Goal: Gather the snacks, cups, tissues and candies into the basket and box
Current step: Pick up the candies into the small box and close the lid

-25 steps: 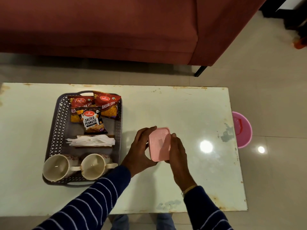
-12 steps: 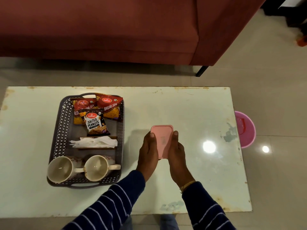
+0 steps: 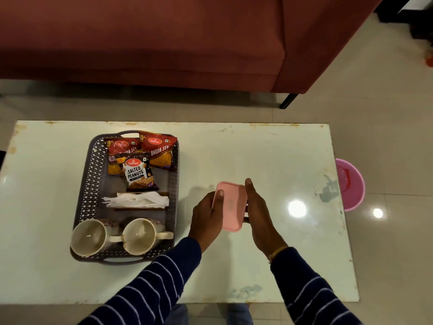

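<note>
Two cups (image 3: 112, 238) lie side by side at the near end of the grey perforated basket (image 3: 90, 174), with tissues (image 3: 138, 200) in the middle and three snack packets (image 3: 140, 160) at the far end. Just right of the basket, the left hand (image 3: 207, 215) curls around the left edge of the pink lidded box (image 3: 230, 205), thumb on top; the right hand (image 3: 259, 207) presses flat against its right edge, fingers straight. Whether candies are inside cannot be told, as the lid is opaque. Closing looks like the step in hand: pressing evenly along both long edges and checking the corners seat should keep the lid from springing up. Pale and glossy, the surface (image 3: 269, 156) is worn at its edges and reflects a ceiling light. Beyond it stands a red sofa (image 3: 164, 43) on tiled floor (image 3: 375, 113), with a pink bin (image 3: 351, 184) at far right
</note>
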